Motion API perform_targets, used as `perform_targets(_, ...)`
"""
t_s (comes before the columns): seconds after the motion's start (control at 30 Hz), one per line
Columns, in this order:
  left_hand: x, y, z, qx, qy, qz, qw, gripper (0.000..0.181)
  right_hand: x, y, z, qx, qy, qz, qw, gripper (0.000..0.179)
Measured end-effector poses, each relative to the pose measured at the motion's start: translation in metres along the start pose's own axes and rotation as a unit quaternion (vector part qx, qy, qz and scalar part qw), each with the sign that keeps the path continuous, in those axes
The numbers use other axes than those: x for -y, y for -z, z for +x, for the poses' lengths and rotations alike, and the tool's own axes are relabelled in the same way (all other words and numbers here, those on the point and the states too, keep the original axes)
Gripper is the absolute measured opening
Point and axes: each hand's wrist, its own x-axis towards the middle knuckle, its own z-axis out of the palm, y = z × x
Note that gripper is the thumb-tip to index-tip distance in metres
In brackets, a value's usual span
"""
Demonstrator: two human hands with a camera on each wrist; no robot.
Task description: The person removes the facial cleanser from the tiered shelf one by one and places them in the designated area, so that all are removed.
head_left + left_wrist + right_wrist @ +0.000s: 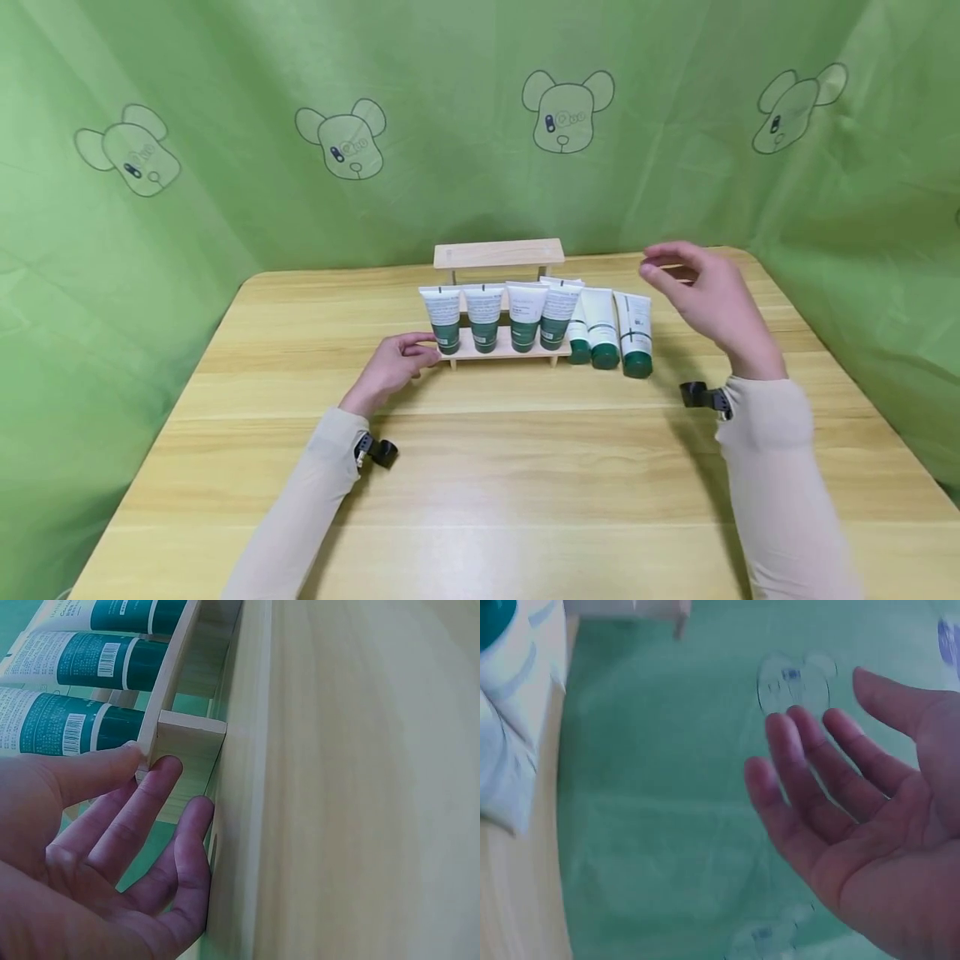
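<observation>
A small two-tier wooden rack (498, 253) stands toward the table's back. On its lower shelf several green-and-white squeeze tubes (485, 317) stand in a row, caps down. My left hand (392, 367) pinches the left end of that shelf; in the left wrist view the thumb lies at its top edge and a finger sits under it beside the shelf's leg (191, 727). Right of the rack, three white tubes with green caps (636, 333) lie close together. Up in the air to their right is my right hand (705, 292), holding nothing, its fingers loosely bent and apart (787, 742).
The rack's raised back shelf has no tubes on it. Under everything is a light wood-grain table (480, 467). A green curtain (450, 183) with bear-head drawings hangs right behind the table and along both sides.
</observation>
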Motion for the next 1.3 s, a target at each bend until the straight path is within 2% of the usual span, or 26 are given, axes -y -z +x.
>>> perform_targets(0.3,-0.003,0.003,-0.002,-0.003,0.001,0.001,1.0000,0.043,0.013,-0.046,0.004,0.051,0.049,0.048,0.9963,0.047)
perform_targets(0.57,-0.003,0.001,-0.001,-0.002,0.004,-0.001,1.0000,0.044,0.008,-0.073,0.008,0.074,0.050,0.051,0.9947,0.053)
perform_targets(0.93,-0.003,0.000,-0.001,-0.003,0.006,-0.002,1.0000,0.043,0.006,-0.087,0.008,0.075,0.049,0.065,0.9939,0.039)
perform_targets(1.3,-0.007,-0.001,-0.004,-0.002,0.010,-0.007,0.9999,0.042,0.002,-0.083,0.008,0.068,0.050,0.047,0.9953,0.034)
